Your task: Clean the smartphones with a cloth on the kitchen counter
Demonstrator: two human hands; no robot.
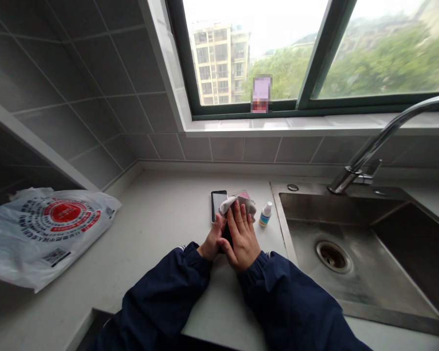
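Note:
A black phone (218,202) lies flat on the pale counter (157,229), left of the sink. My left hand (212,242) grips the phone's near left edge, fingers curled round it. My right hand (242,235) lies flat with its fingers stretched out, pressing a grey cloth (237,202) onto the phone's far right part. The phone's lower half is hidden under both hands. A small white bottle with a blue label (265,215) stands upright just right of the cloth, apart from my fingers.
A steel sink (354,234) with a drain (332,256) and a chrome tap (380,141) fills the right. A printed white plastic bag (47,229) lies on the counter's left. Grey tiled walls and a window sill stand behind.

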